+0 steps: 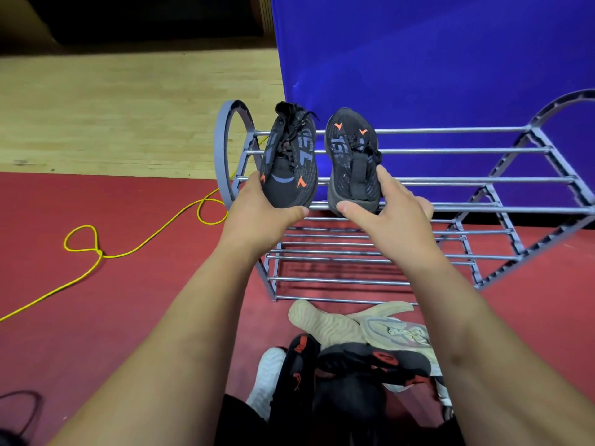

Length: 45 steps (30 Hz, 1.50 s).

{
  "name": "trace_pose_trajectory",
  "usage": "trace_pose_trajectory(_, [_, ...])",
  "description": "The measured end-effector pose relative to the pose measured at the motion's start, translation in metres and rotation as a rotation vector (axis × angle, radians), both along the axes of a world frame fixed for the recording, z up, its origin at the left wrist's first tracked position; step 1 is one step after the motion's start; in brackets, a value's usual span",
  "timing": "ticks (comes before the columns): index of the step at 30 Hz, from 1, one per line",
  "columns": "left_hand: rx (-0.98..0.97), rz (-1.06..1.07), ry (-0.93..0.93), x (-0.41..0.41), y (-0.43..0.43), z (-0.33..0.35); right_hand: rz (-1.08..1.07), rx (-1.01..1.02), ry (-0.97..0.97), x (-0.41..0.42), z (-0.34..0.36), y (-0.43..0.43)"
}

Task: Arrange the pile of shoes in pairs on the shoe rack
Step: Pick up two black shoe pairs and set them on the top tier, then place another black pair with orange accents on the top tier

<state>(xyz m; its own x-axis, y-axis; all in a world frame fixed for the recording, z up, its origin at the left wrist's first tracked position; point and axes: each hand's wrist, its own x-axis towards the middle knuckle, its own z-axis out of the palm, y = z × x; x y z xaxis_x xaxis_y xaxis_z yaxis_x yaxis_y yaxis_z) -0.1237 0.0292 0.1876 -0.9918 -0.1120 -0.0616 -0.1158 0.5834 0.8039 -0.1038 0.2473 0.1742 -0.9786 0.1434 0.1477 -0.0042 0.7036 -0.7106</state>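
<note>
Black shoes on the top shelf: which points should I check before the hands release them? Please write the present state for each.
1. Matching pair: left shoe and right shoe carry the same orange marks: ok.
2. Toes the same way: left shoe's toe faces the person, right shoe's faces away: not ok.
3. Both fully resting on the rack bars: cannot tell.
4. Left hand grips the left shoe, right hand grips the right shoe: ok.

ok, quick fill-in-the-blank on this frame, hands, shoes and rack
1. The left hand grips the first shoe, the right hand the second shoe; both are ___.
2. They sit on the rack, on its ___ tier.
3. The shoe pile lies on the ___ floor.
4. The cord is ___.
Missing: black; top; red; yellow.
</note>
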Motion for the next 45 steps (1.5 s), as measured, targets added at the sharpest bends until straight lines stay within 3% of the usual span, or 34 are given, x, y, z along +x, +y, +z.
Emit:
trace_pose_trajectory(14, [0.042, 0.002, 0.118, 0.024, 0.012, 0.004, 0.101, -0.102, -0.075, 0.029, -0.001, 0.043])
trace_pose_trajectory(18, [-0.003, 0.027, 0.152, 0.048, 0.011, 0.008, 0.035, -0.010, 0.035, 0.055, 0.000, 0.058])
trace_pose_trajectory(22, [-0.044, 0.122, 0.122, 0.072, 0.012, 0.000, 0.006, 0.103, -0.054, 0.086, 0.001, 0.071])
trace_pose_trajectory(26, [-0.191, 0.096, -0.020, 0.093, 0.012, -0.024, 0.054, 0.219, -0.237, 0.116, -0.008, 0.082])
trace_pose_trajectory(30, [-0.355, -0.125, -0.207, 0.115, 0.014, -0.072, 0.074, 0.235, -0.463, 0.137, -0.045, 0.094])
trace_pose_trajectory(35, [-0.474, -0.302, -0.537, 0.139, -0.011, -0.144, -0.090, 0.044, -0.654, 0.165, -0.134, 0.107])
trace_pose_trajectory(41, [-0.363, -0.159, -0.764, 0.164, -0.034, -0.221, -0.121, 0.106, -0.830, 0.182, -0.202, 0.112])
trace_pose_trajectory(45, [-0.186, -0.065, -0.881, 0.176, -0.035, -0.258, -0.082, 0.173, -0.887, 0.170, -0.230, 0.111])
